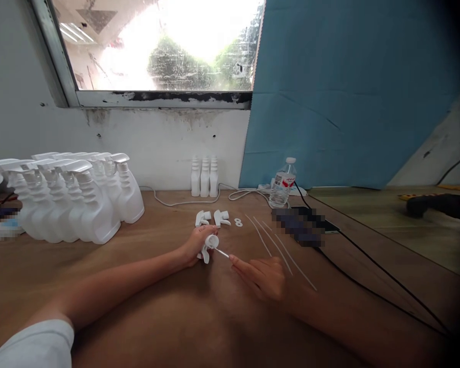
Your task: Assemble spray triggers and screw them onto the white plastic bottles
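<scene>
In the middle of the table, my left hand (197, 245) is closed around a white trigger spray head (211, 242), its round collar turned toward my right side. My right hand (263, 276) pinches a thin, silvery, rod-like tool (222, 252); its far tip meets the collar's opening. Whether the tip is inside or just at the rim, I cannot tell. Just beyond my left hand lie two more white spray heads, one on the left (203, 218) and one on the right (222, 218). Small white ring washers (238, 222) and several thin clear tubes (278, 243) lie to the right.
White spray bottles (95, 204) stand grouped at the left. Three slim white bottles (204, 178) stand against the wall. A clear water bottle (283, 184), a blurred-out dark item (298, 227) and black cables (368, 250) occupy the right. A dark-handled tool (437, 205) lies farther right.
</scene>
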`<state>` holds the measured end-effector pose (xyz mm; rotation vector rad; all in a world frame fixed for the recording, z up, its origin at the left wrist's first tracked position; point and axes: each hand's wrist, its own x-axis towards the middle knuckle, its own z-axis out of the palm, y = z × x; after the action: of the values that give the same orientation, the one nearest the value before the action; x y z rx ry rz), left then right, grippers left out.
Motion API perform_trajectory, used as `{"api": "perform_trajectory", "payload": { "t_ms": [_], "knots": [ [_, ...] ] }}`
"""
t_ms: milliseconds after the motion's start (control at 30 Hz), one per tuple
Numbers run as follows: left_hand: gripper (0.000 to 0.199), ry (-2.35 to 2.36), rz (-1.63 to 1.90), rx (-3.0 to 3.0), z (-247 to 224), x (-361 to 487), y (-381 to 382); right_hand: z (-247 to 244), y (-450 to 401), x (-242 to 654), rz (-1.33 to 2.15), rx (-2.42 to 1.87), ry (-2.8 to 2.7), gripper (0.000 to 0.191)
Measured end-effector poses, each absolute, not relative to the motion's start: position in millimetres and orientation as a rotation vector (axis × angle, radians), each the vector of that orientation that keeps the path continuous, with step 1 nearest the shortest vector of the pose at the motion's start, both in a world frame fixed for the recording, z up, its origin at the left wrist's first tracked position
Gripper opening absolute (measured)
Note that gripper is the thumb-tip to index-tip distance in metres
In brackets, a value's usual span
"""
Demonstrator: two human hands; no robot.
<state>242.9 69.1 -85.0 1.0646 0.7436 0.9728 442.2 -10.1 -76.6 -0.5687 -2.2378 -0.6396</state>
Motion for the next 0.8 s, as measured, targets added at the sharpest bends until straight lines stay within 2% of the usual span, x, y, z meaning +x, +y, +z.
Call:
{"api": "perform_trajectory", "payload": {
  "t_ms": [167, 333, 567, 667, 800],
  "knots": [
    [0.039, 0.777, 0.992, 1.034, -84, 244, 69, -61, -19, 434, -0.391, -0.79, -2.273, 0.023],
    [0.044, 0.795, 1.025, 1.021, -83, 245, 69, -57, -18, 433, -0.339, -0.9, -2.254, 0.027],
    [0.055, 0.75, 1.048, 1.046, -83, 245, 68, -64, -13, 434, -0.289, -1.018, -2.494, 0.052],
    [0.059, 0.712, 1.019, 1.109, -82, 246, 63, -62, -15, 432, -0.093, -1.147, -2.514, 0.064],
    [0.06, 0.665, 1.011, 1.176, -83, 247, 58, -58, -18, 427, 0.206, -1.208, -2.419, 0.066]
  ]
}}
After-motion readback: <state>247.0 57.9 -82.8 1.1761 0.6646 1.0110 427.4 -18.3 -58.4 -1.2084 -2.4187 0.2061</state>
